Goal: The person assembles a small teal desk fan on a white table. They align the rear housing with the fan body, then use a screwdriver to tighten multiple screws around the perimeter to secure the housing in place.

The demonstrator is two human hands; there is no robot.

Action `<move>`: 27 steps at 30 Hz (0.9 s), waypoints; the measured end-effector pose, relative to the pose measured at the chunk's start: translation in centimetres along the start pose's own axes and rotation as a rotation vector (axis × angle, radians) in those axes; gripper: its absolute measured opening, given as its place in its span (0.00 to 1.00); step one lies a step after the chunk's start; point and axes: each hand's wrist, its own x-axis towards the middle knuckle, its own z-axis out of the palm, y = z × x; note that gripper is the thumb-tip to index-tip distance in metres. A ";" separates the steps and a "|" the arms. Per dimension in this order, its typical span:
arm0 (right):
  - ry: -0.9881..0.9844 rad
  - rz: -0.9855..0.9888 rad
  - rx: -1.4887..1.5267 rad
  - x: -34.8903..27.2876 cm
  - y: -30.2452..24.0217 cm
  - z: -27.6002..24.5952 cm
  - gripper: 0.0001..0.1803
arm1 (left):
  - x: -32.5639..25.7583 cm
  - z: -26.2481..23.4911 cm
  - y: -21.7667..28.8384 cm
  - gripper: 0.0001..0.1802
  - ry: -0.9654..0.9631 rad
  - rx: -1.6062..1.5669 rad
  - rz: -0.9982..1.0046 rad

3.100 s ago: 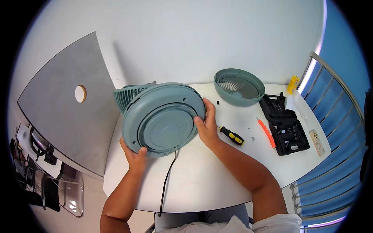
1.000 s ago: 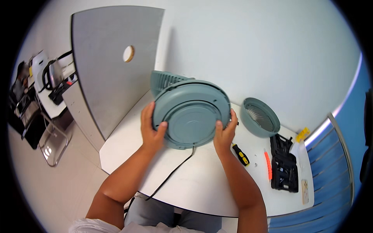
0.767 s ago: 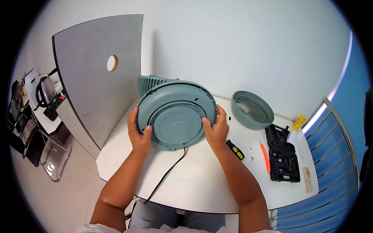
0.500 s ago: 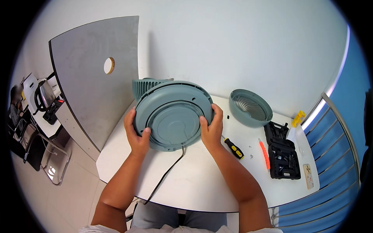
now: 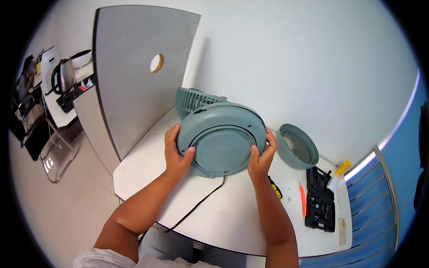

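Between my two hands is a round grey-green fan base [image 5: 223,152], tilted with its flat disc side toward me. My left hand [image 5: 176,154] clasps its left rim, thumb on the face and fingers behind. On the opposite rim, my right hand [image 5: 262,156] grips the same way. A black cord [image 5: 199,204] leaves the lower edge and runs over the table's front edge. Just behind the base shows a slatted fan housing [image 5: 192,100] of the same colour, partly hidden. A yellow-and-black screwdriver [image 5: 275,189] lies beside my right forearm, which covers part of it.
On the white table's right stand a bowl-shaped grille cover [image 5: 297,147], an open black tool case [image 5: 321,201], an orange stick-like tool [image 5: 303,201], small screws [image 5: 289,196], a remote [image 5: 342,232] and a yellow object [image 5: 343,167]. A grey partition [image 5: 138,80] borders the left. Metal railing [image 5: 388,187] flanks the right.
The view has turned left, so the scene sits further right. The base, still in both hands, is tipped slightly differently, and more of the slatted housing shows behind it.
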 end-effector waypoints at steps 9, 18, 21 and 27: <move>-0.001 -0.009 -0.100 0.2 0.6 -0.2 0.25 | 0.6 -0.1 1.0 0.36 -0.020 0.040 0.083; 0.019 -0.032 -0.179 0.3 0.0 0.2 0.25 | 1.1 -0.5 1.7 0.36 -0.026 0.029 0.079; 0.028 -0.034 -0.200 0.3 -0.2 0.4 0.25 | 1.3 -0.6 1.9 0.36 -0.027 0.037 0.083; 0.064 -0.049 -0.267 0.0 0.3 0.8 0.25 | 1.4 -0.6 2.1 0.36 -0.032 0.039 0.060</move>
